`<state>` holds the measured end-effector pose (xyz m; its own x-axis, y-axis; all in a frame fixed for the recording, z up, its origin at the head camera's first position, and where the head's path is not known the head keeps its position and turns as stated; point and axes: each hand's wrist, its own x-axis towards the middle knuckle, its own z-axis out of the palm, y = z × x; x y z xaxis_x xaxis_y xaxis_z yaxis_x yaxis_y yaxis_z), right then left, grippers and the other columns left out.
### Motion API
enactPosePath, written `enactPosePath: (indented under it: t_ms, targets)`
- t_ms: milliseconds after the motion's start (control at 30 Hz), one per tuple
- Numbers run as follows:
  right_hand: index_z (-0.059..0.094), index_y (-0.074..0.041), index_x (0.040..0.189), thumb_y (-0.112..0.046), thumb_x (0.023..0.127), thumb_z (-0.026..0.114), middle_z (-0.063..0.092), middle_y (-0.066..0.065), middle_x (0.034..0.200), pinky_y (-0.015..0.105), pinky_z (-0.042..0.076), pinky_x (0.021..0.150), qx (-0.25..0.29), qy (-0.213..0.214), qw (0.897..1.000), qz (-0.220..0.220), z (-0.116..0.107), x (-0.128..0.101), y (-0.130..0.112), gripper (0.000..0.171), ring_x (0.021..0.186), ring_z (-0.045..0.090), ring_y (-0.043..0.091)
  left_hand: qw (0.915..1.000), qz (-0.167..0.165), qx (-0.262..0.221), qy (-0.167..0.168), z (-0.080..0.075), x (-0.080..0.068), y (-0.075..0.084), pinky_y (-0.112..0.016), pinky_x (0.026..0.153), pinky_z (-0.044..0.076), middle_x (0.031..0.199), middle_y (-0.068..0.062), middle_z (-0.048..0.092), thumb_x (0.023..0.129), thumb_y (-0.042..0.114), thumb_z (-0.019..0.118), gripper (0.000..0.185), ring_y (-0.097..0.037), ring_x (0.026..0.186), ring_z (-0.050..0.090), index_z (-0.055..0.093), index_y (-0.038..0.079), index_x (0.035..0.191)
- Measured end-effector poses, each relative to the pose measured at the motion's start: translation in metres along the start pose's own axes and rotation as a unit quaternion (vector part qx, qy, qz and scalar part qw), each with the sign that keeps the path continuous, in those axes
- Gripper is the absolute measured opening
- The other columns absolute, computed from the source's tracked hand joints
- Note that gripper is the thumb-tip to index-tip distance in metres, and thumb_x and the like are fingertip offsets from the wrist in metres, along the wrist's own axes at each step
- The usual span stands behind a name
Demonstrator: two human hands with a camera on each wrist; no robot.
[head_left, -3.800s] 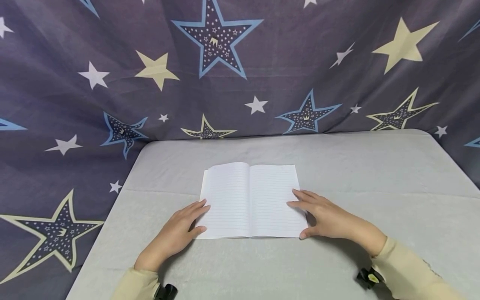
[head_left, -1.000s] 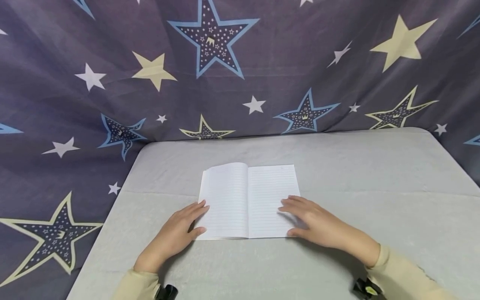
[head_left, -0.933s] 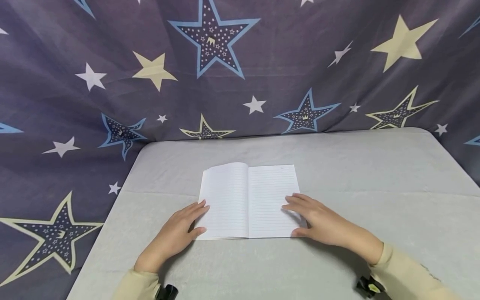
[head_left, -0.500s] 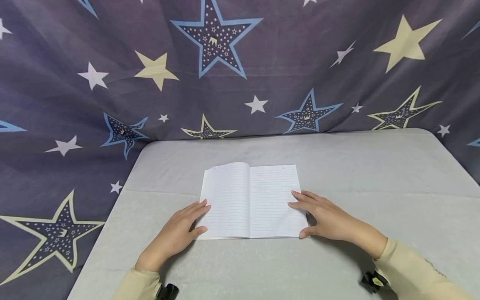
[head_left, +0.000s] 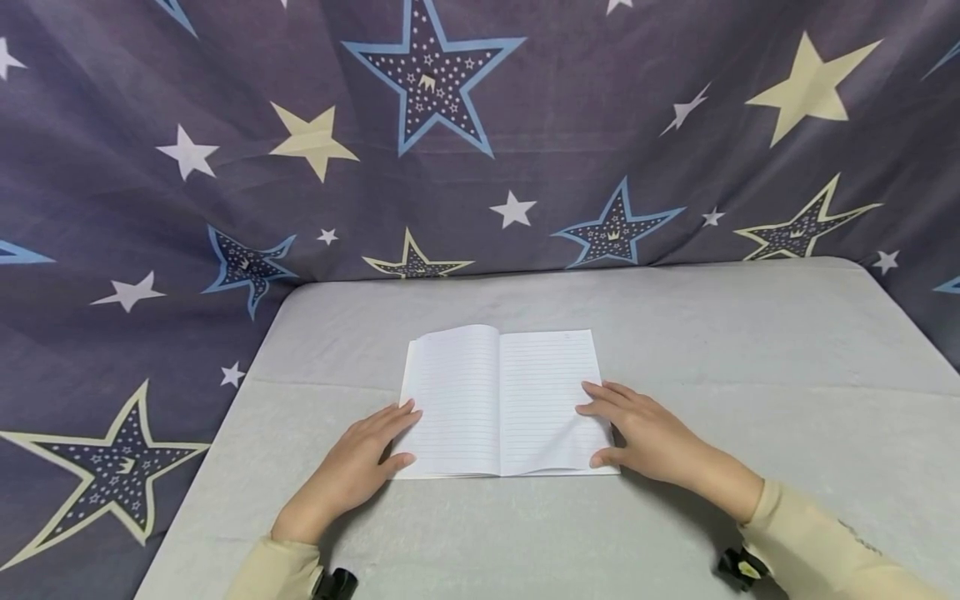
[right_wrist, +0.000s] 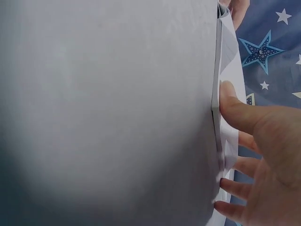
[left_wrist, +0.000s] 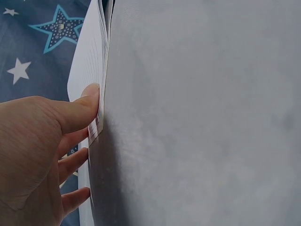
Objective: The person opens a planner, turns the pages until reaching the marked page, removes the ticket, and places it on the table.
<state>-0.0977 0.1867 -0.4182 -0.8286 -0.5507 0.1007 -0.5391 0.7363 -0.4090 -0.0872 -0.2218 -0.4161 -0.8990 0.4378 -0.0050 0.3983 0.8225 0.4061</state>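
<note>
An open notebook [head_left: 453, 387] with lined white pages lies on the grey-covered table. The left hand [head_left: 348, 468] rests on the lower part of its left edge, fingers fairly straight. In the left wrist view the thumb of the left hand [left_wrist: 35, 136] lies on the stacked page edges. At the lower right corner the right hand [head_left: 663, 435] pinches the right page [head_left: 543, 396] between thumb and fingers. That page buckles slightly near the thumb. In the right wrist view, the bent page [right_wrist: 231, 54] stands off the sheets below, beside the right hand's thumb [right_wrist: 235, 106].
The grey table cover [head_left: 712, 333] extends around the notebook on all sides. A dark curtain [head_left: 570, 100] with printed stars hangs behind the table and at its left. Black wrist cameras [head_left: 334, 583] are strapped at both beige sleeves.
The right hand moved from over the right page out to its right edge. Its thumb has since shifted slightly inward and up, and the page's lower corner has buckled. The left hand stays put.
</note>
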Motion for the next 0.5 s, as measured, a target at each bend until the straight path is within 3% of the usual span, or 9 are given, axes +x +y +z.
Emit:
enactPosePath:
  t_ms: [133, 400, 500]
  targets:
    - [0.063, -0.008, 0.131, -0.034, 0.075, 0.085, 0.047, 0.017, 0.149, 0.061, 0.037, 0.105, 0.002, -0.003, 1.0, -0.002, 0.0, 0.001, 0.001, 0.066, 0.136, 0.041, 0.042, 1.0, -0.001, -0.002, -0.001, 0.0, 0.0, 0.0, -0.059, 0.111, 0.031, 0.154, -0.008, 0.042, 0.093, 0.021, 0.07, 0.057, -0.036, 0.141, 0.036, 0.05, 0.009, 0.146]
    - [0.059, -0.01, 0.138, -0.036, 0.073, 0.085, 0.04, 0.019, 0.153, 0.064, 0.033, 0.108, 0.05, -0.064, 0.996, -0.024, -0.011, 0.0, 0.012, 0.075, 0.14, 0.032, 0.046, 1.0, 0.001, -0.002, -0.003, 0.002, 0.001, -0.003, -0.059, 0.111, 0.031, 0.154, -0.008, 0.041, 0.094, 0.022, 0.069, 0.057, -0.034, 0.142, 0.036, 0.05, 0.009, 0.146]
    - [0.061, -0.012, 0.137, -0.038, 0.07, 0.085, 0.039, 0.019, 0.153, 0.064, 0.032, 0.108, 0.057, -0.068, 0.995, -0.035, -0.012, 0.0, 0.015, 0.075, 0.14, 0.031, 0.047, 1.0, 0.004, -0.002, -0.002, 0.001, 0.0, -0.002, -0.059, 0.111, 0.031, 0.154, -0.008, 0.041, 0.094, 0.023, 0.069, 0.057, -0.035, 0.142, 0.036, 0.05, 0.009, 0.146]
